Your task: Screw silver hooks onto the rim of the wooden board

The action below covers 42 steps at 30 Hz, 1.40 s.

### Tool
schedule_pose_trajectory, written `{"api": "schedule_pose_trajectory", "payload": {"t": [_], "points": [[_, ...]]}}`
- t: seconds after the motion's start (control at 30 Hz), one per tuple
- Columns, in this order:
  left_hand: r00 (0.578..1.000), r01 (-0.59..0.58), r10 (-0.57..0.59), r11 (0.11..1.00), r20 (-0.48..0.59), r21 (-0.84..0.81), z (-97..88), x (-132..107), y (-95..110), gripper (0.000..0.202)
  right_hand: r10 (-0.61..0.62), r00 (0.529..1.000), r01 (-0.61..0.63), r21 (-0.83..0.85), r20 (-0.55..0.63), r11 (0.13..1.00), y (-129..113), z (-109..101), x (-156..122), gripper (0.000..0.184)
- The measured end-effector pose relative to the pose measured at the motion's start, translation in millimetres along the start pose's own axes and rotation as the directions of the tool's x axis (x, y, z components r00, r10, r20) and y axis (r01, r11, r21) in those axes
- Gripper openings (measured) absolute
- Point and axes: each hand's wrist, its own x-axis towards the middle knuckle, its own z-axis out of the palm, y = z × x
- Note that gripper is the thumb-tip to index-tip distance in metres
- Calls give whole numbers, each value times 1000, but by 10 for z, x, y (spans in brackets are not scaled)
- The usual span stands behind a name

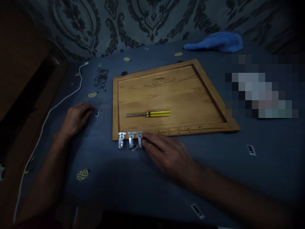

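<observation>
A wooden board (181, 92) with a raised frame lies on a blue patterned cloth. A yellow-handled screwdriver (149, 114) rests on its panel. Three metal hooks (130, 140) sit side by side on the board's near left edge, next to a row of small holes. My right hand (166, 154) rests at that edge with its fingertips pinched on the rightmost hook. My left hand (76, 117) lies on the cloth left of the board, its fingers curled over a small metal piece (97, 113).
A pile of loose metal hooks (101, 79) lies beyond the board's left corner. A white cable (59, 101) runs along the left side. A blue rag (214, 42) sits at the back right, below the patterned wall.
</observation>
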Motion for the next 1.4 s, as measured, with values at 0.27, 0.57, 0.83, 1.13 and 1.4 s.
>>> {"api": "schedule_pose_trajectory", "payload": {"t": [0.27,0.57,0.83,1.13,1.4], "points": [[1000,30,-30,999,5,37,34,5,-28,26,-1,1000,1,-8,12,1000,1,-2,2,27],[995,89,-87,995,-57,37,69,-9,-50,21,-1,1000,1,-28,8,1000,-2,-10,27,28],[976,181,-193,977,-104,-117,-70,-32,116,25,5,1000,-5,-13,26,1000,-9,-4,-1,28],[989,116,-138,945,-50,-306,-63,-31,350,28,5,1000,-5,-37,8,999,-22,-25,41,29],[996,-19,39,970,81,-242,-100,-41,558,29,13,1000,-13,-50,3,999,-17,-7,30,33]]}}
